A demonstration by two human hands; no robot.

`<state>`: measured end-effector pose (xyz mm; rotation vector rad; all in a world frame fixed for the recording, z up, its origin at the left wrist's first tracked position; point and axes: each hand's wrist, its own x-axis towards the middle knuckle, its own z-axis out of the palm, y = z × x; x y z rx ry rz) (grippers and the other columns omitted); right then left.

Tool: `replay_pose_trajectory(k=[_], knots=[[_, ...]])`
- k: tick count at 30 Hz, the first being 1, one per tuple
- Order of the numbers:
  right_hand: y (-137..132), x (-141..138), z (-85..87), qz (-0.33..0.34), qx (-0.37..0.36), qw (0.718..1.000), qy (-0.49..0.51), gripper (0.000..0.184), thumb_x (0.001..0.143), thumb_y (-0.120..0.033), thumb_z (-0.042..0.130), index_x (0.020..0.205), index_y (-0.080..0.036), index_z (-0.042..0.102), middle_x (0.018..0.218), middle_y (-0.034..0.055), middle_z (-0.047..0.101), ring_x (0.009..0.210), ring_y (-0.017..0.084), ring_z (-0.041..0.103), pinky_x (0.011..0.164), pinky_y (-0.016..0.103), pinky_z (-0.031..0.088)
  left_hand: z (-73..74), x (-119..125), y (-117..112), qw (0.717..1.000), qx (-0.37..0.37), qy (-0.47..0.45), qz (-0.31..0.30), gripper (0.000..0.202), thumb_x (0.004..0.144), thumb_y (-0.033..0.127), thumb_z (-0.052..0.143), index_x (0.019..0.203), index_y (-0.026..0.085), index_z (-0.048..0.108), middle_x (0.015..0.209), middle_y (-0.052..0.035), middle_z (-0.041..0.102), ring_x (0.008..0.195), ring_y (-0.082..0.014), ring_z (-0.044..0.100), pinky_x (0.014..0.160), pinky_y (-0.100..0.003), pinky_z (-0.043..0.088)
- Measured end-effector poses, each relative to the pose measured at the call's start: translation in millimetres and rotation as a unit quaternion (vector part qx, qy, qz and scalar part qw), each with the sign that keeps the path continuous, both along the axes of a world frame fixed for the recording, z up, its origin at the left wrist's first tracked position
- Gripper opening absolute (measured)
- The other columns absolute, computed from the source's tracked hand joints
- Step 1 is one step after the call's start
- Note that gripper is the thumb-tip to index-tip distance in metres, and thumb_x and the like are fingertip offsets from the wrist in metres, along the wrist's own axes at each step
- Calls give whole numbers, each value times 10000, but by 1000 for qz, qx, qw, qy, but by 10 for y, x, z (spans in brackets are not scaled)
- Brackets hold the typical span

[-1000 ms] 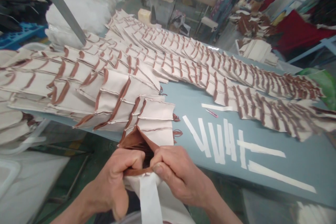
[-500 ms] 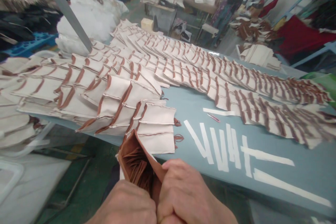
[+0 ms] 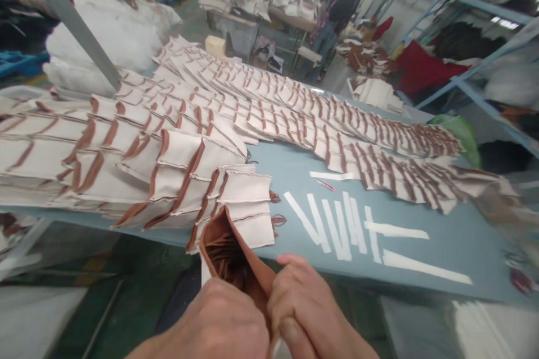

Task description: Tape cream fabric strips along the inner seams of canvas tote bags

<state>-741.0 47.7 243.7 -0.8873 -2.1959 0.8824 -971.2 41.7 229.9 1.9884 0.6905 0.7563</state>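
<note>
Between my hands is a fabric pouch [image 3: 252, 252] with a brown lining and a pale outer side, its mouth gaping up toward me. Folded brown pieces show inside it. My left hand [image 3: 214, 320] is closed on its near left edge, the knuckles toward me. On the right edge, my right hand [image 3: 303, 303] is closed as well, thumb folded in and index finger along the rim. Both hands are at the table's near edge, low in the view. Just beyond the pouch lie overlapping cream pieces [image 3: 246, 188] with brown edges and small brown loops.
Long overlapping rows of cream pieces [image 3: 295, 92] cover the back of the blue-grey table [image 3: 290, 162]. White strips [image 3: 337, 224] and a small pink-handled tool [image 3: 325, 184] lie to the right. A grey post [image 3: 80, 28] rises at left. A person [image 3: 337, 11] stands far back.
The view has swung right, so the scene shifts left and more of the table's right end shows. Both hands keep their grip on the pouch, which sits slightly further right in view.
</note>
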Motion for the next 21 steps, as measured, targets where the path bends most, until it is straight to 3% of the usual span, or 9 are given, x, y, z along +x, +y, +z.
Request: replay_pose_trajectory(k=[3,5,8,10,14,17,19,21], knots=[[124,-148,68,-20,-23,999,10,309,1155,-250,349,932,-243,563,827,-4,686,799,160,643,1157,395,447,64,-87,210,999,34,20,27,415,1001,156,633,711,236,348,602,81,435,548,-114,429,553,-318,300],[221,-268,93,-14,-46,999,13,437,1189,-357,278,902,-234,583,801,1,685,767,166,619,1092,395,459,89,-186,306,997,56,34,37,447,989,178,680,723,231,325,622,100,391,540,-87,407,538,-290,267],[332,-486,120,4,-54,999,0,645,1177,-584,201,813,-223,592,736,16,651,723,177,569,839,355,467,82,-358,377,997,53,44,21,466,1007,231,721,717,225,357,638,110,385,536,-69,415,529,-254,266],[377,-637,130,5,-67,997,-28,687,1145,-677,267,717,-220,552,668,6,585,675,168,521,702,331,399,70,-458,401,997,55,51,12,472,1038,314,724,718,220,389,645,107,414,549,-73,430,543,-248,279],[400,-854,116,27,-85,995,-39,649,1148,-616,401,642,-220,494,592,-29,518,607,137,467,652,321,339,103,-601,468,994,81,65,24,672,966,691,704,680,221,319,615,106,354,528,-79,330,503,-268,213],[364,-932,109,32,-30,999,6,593,1174,-535,368,686,-227,500,613,-24,542,610,142,475,653,330,348,183,-718,566,996,68,42,33,770,864,925,551,670,229,286,595,100,323,516,-89,286,494,-287,193],[332,-961,129,13,1,999,39,554,1183,-498,352,709,-235,467,611,-31,506,599,141,450,638,329,344,216,-822,660,999,13,30,14,788,897,981,305,669,228,344,611,70,377,545,-120,349,531,-299,248],[307,-973,165,-15,-8,997,80,537,1181,-503,369,719,-237,436,612,-40,471,589,134,435,615,313,341,192,-929,771,998,-58,15,-25,797,984,914,159,677,223,411,634,46,425,588,-150,400,589,-314,299]])
